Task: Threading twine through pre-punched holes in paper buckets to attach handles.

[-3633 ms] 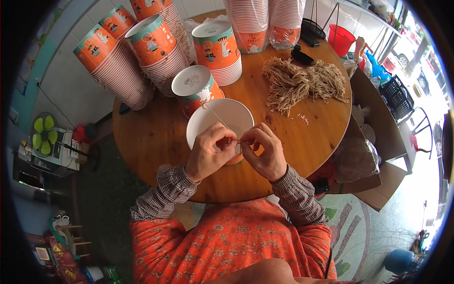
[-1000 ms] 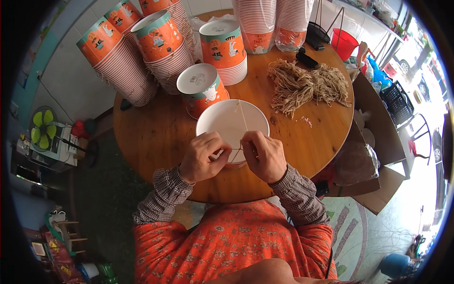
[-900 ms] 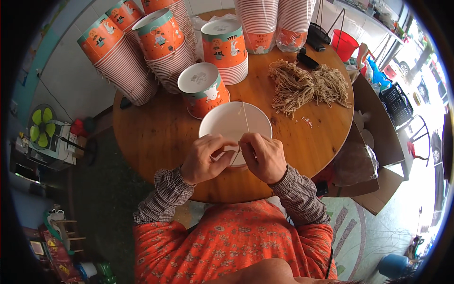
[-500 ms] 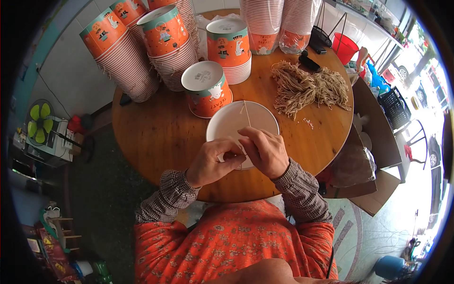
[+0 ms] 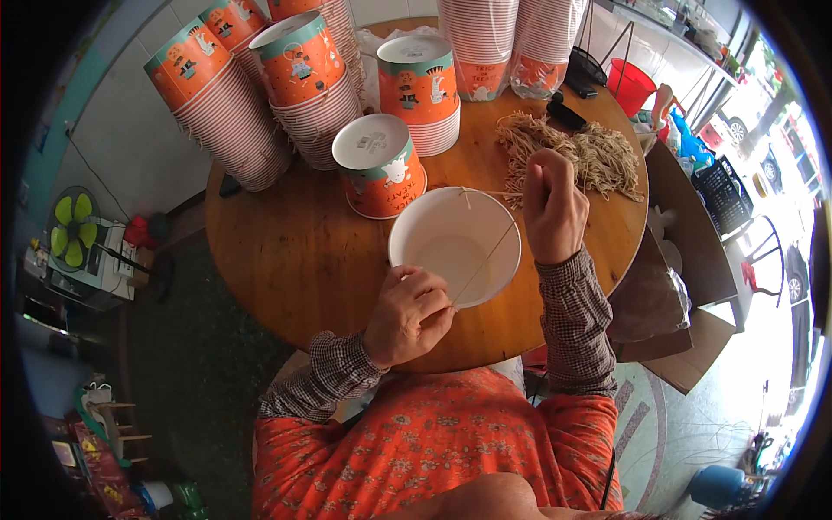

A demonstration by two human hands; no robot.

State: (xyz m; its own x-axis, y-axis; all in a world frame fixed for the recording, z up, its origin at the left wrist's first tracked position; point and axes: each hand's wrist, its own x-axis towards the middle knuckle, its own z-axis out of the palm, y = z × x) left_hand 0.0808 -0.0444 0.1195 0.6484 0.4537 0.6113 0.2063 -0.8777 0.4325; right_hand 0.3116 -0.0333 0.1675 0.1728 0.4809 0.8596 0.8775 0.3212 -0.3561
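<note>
Across white bucket (image 5: 433, 247), string (image 5: 487, 257) taut, diagonal

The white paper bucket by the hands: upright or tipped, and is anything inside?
Upright and empty: the white paper bucket shows its open mouth and bare white inside; only a string crosses its rim.

stacked orange cups (image 5: 227, 95), red bucket (image 5: 630, 87), green fan (image 5: 68, 236).
</note>
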